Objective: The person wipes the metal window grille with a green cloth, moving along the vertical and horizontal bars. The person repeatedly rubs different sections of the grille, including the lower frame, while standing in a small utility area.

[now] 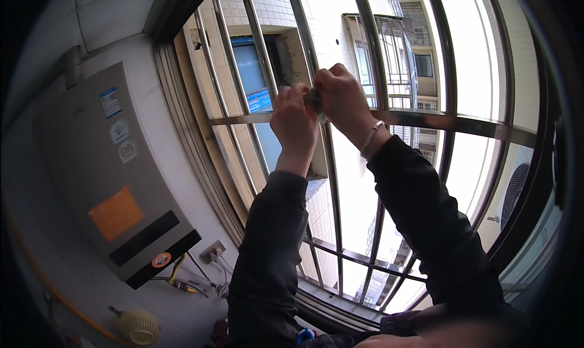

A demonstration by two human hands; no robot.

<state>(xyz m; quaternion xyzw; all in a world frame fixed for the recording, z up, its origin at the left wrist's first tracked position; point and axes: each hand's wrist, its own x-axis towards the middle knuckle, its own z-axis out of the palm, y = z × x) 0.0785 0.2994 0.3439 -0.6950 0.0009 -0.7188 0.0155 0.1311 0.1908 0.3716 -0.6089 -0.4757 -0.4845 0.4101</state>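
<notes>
Both arms, in black sleeves, reach up in front of a metal window grille (335, 197). A small dark greenish object (313, 101), blurred and partly covered by fingers, is between my hands; its kind cannot be told. My left hand (294, 127) holds it from the left, fingers curled in. From the other side my right hand (344, 99) pinches it with bent fingers. A silver-coloured bangle (372, 138) circles my right wrist. The hands are in front of an upright bar and near the grille's horizontal rail (410, 119); whether they touch the metal cannot be told.
A grey wall-mounted water heater (91, 165) with stickers hangs at the left. Below it are cables (182, 282) and a wall socket (213, 252) with plugs. A pale yellow ribbed basket-like item (137, 327) sits lower left. An outdoor fan unit (515, 193) shows beyond the grille.
</notes>
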